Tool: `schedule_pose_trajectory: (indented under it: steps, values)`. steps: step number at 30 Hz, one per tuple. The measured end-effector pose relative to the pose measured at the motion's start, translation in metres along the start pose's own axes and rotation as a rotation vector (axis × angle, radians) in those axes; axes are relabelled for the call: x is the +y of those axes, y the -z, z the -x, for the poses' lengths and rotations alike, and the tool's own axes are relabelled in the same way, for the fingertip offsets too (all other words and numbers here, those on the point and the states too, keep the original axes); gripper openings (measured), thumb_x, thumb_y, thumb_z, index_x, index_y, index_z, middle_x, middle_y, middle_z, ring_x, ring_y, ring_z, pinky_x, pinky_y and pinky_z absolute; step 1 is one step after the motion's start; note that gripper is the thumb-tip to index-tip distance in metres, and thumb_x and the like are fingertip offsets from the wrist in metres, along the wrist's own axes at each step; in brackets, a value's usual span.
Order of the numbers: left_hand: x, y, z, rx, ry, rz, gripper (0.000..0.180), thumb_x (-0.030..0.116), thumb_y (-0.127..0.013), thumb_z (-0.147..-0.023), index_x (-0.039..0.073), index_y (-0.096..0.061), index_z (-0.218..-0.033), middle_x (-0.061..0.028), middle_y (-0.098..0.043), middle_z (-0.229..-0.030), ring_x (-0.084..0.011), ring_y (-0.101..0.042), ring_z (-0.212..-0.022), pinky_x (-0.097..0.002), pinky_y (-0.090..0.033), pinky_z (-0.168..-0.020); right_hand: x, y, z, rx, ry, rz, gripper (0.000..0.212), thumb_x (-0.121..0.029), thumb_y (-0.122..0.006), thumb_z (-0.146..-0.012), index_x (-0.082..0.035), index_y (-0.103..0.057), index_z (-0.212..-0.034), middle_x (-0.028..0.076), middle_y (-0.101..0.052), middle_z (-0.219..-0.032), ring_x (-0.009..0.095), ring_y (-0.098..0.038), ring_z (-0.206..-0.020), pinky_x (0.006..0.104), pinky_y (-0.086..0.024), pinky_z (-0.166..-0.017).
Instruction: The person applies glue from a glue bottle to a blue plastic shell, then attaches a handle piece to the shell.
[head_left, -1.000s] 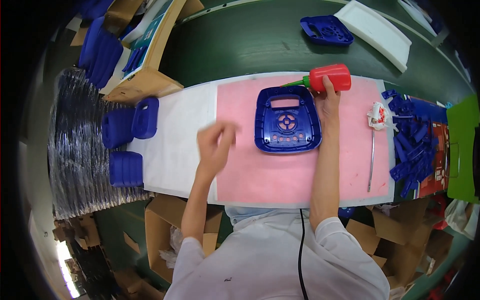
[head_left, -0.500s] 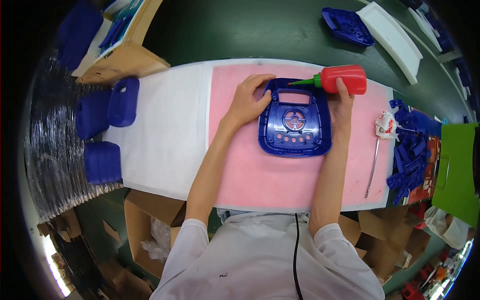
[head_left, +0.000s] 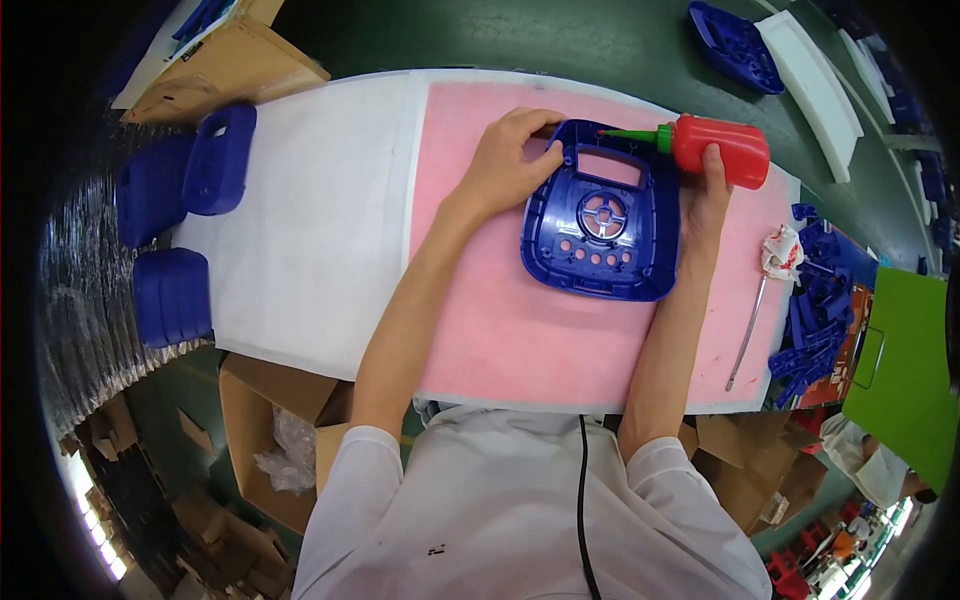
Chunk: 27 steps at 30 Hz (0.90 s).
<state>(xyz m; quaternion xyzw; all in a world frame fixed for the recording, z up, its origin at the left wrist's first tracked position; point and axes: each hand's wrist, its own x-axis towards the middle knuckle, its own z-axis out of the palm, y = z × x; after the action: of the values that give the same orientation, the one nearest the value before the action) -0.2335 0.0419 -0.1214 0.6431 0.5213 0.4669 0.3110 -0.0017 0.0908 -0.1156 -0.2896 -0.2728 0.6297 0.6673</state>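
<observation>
A blue plastic housing [head_left: 570, 230], its ribbed inner side up, lies on the pink-covered part of the table before me. It has a handle slot, a round grille and a row of holes. My left hand [head_left: 510, 160] grips its upper left corner, thumb over the rim and fingers behind. In my right hand [head_left: 708, 200] is a red squeeze bottle [head_left: 722, 150] with a green nozzle, tipped on its side. The nozzle's tip points left, over the housing's top edge; whether it touches cannot be made out.
Blue housings [head_left: 222, 160] stand at the left. To the right lie a metal rod [head_left: 748, 330], a red-stained white wad [head_left: 781, 252] and a heap of small blue parts [head_left: 815, 310]. Another blue shell [head_left: 736, 45] sits at the far right, near a white foam strip [head_left: 815, 95]. Cardboard boxes [head_left: 265, 440] flank me below.
The housing has turned slightly clockwise. The nozzle tip has shifted a little along the housing's top edge toward the left corner. The whole view has also shifted somewhat.
</observation>
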Motion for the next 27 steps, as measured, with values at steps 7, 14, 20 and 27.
schedule_pose_trajectory:
  steps: [7,14,20,27]
  values:
    - [-0.002,-0.004,-0.001,0.024,-0.061,0.002,0.037,0.005,-0.060,-0.083,0.002,-0.059,-0.119,-0.0139,-0.063,-0.109,-0.0223,-0.062,-0.101,-0.0327,-0.048,-0.092,-0.002,0.001,-0.001,-0.002,0.061,0.035,0.044,-0.008,-0.072,-0.083,-0.005,-0.051,-0.121,0.014,-0.060,-0.114,0.026,-0.058,-0.106,0.0409,-0.047,-0.097]
    - [0.001,-0.003,-0.001,-0.006,-0.038,0.009,0.037,0.005,-0.059,-0.083,0.002,-0.059,-0.121,-0.0137,-0.063,-0.110,-0.0221,-0.062,-0.102,-0.0324,-0.047,-0.093,-0.002,0.004,-0.002,-0.009,0.050,0.030,0.046,-0.007,-0.073,-0.082,-0.005,-0.051,-0.122,0.013,-0.060,-0.114,0.026,-0.059,-0.105,0.0397,-0.048,-0.096]
    - [-0.001,-0.004,-0.002,0.041,-0.070,0.023,0.034,0.010,-0.061,-0.080,0.001,-0.061,-0.113,-0.0174,-0.064,-0.102,-0.0284,-0.064,-0.095,-0.0364,-0.050,-0.087,-0.001,0.003,-0.001,-0.039,0.056,0.061,0.047,-0.007,-0.073,-0.082,-0.005,-0.050,-0.123,0.013,-0.060,-0.114,0.025,-0.059,-0.107,0.0390,-0.048,-0.096]
    - [0.000,-0.005,-0.002,0.047,-0.069,0.029,0.032,0.011,-0.061,-0.080,0.001,-0.062,-0.110,-0.0171,-0.064,-0.099,-0.0280,-0.064,-0.093,-0.0361,-0.049,-0.086,0.000,0.008,-0.005,-0.059,0.063,0.082,0.051,-0.007,-0.074,-0.081,-0.005,-0.048,-0.125,0.012,-0.058,-0.117,0.024,-0.058,-0.108,0.0380,-0.048,-0.096]
